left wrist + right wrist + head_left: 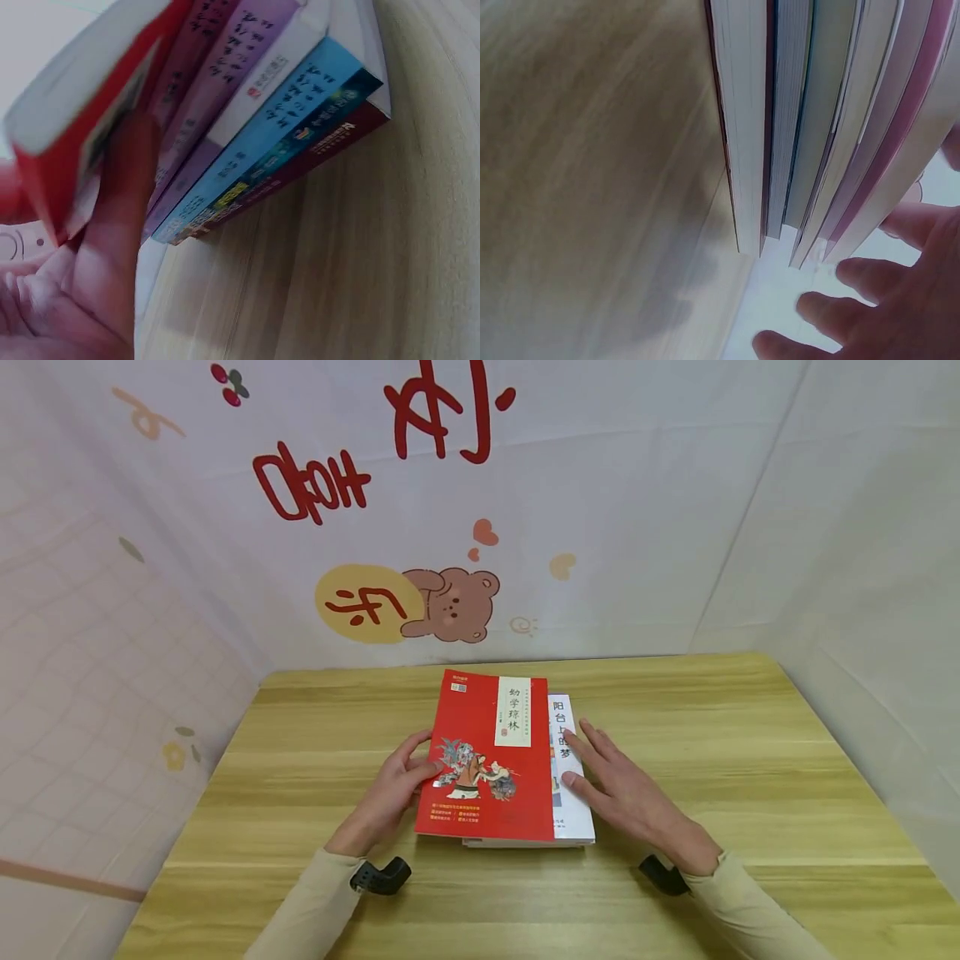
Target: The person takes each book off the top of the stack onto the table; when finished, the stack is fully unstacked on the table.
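A red book with a cream title label lies on top of a pile, shifted left of the white-covered book beneath it. My left hand grips the red book's left edge, thumb over the cover and fingers underneath. Seen from the left wrist, lower books show purple, white, blue and dark red spines. At the pile's right side my right hand has its fingers spread, thumb and fingertips by the white cover. Page edges of the pile fill the right wrist view; whether every fingertip touches, I cannot tell.
The pile stands on a wood-grain table. A white cloth with red characters and a cartoon bear hangs behind, and pale cloth sides flank the table. Black straps circle both wrists.
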Tool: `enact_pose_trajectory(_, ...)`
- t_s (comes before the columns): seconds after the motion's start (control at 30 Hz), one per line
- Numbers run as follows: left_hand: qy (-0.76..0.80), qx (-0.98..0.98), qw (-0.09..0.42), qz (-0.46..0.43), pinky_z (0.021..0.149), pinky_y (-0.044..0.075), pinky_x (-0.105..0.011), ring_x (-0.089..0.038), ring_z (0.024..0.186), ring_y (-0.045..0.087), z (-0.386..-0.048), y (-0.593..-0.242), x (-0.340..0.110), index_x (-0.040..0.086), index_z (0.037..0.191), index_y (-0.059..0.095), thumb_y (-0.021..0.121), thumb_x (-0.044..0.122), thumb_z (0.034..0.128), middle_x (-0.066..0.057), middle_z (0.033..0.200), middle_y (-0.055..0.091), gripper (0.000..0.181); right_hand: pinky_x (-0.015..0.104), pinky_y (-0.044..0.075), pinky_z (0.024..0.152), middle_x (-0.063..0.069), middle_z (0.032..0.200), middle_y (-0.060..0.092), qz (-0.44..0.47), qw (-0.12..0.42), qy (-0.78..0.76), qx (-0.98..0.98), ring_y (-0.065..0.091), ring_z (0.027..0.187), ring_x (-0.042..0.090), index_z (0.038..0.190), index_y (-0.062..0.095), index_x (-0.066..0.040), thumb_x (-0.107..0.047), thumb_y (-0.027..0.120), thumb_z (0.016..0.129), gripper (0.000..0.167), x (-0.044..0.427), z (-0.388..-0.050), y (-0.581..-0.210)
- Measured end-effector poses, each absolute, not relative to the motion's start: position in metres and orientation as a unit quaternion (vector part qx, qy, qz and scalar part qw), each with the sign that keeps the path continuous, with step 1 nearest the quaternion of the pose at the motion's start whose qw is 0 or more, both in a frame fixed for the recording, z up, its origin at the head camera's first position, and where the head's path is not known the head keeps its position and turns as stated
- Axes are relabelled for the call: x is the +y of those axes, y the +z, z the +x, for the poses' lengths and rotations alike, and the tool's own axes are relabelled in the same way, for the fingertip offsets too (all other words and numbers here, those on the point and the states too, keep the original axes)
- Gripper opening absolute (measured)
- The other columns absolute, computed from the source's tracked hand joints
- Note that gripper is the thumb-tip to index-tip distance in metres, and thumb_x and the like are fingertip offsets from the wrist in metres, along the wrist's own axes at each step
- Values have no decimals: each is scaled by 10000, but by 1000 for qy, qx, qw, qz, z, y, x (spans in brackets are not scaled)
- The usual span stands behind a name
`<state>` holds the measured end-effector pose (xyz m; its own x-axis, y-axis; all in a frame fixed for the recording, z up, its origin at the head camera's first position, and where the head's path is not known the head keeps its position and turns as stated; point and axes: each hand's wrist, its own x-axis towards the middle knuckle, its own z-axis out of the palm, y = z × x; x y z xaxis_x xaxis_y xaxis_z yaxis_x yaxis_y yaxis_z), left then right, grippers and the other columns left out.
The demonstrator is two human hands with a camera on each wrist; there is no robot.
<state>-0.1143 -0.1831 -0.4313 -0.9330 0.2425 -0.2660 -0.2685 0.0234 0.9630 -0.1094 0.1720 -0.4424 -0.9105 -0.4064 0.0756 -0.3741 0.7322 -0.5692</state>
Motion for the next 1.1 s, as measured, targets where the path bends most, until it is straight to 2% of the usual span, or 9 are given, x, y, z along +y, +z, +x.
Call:
enact_pose_trajectory(0.1, 713, 674, 191, -13, 761, 630, -372, -204, 902, 748, -114, -429, -189, 138, 1619, 277, 558, 132, 1058, -158, 1195, 689, 627, 606, 468, 1047, 164, 1698, 209, -212, 33, -302, 929, 268, 1508, 428, 1646, 305, -163, -524, 553, 1033, 753, 172, -110, -442)
enact_pose_trajectory(0.27, 736, 655, 166, -42, 778, 626, -352, -174, 922, 733, -111, -428, -196, 134, 1634, 276, 544, 102, 1058, -107, 1174, 691, 636, 638, 424, 1080, 155, 1687, 252, -213, 37, -303, 928, 288, 1504, 423, 1650, 287, -153, -538, 523, 1045, 755, 172, -109, -441)
enact_pose_trajectory(0.53, 757, 637, 133, -60, 812, 624, -370, -174, 960, 725, -109, -427, -205, 162, 1633, 292, 508, 65, 1067, -96, 1177, 692, 613, 655, 396, 1096, 124, 1690, 269, -207, 33, -304, 929, 300, 1511, 414, 1650, 287, -160, -522, 504, 1061, 724, 177, -107, -441)
enact_pose_trajectory(0.7, 767, 625, 127, -72, 849, 615, -370, -168, 1010, 704, -109, -424, -215, 175, 1650, 273, 497, 85, 1080, -77, 1234, 666, 620, 651, 404, 1091, 120, 1696, 257, -203, 37, -306, 929, 348, 1496, 388, 1658, 267, -196, -534, 500, 1060, 725, 178, -107, -441)
enact_pose_trajectory(0.93, 776, 616, 106, -87, 917, 592, -362, -159, 1111, 654, -109, -414, -237, 221, 1666, 238, 469, 108, 1098, -93, 1425, 525, 623, 644, 382, 1115, 135, 1694, 253, -205, 41, -304, 930, 335, 1499, 396, 1662, 253, -206, -538, 492, 1064, 725, 176, -108, -440)
enact_pose_trajectory(1.1, 781, 613, 88, -82, 933, 581, -336, -129, 1130, 640, -107, -405, -255, 227, 1675, 194, 457, 133, 1108, -18, 1412, 527, 632, 643, 380, 1116, 123, 1697, 247, -207, 45, -303, 929, 336, 1498, 395, 1662, 253, -211, -543, 487, 1064, 723, 173, -109, -439)
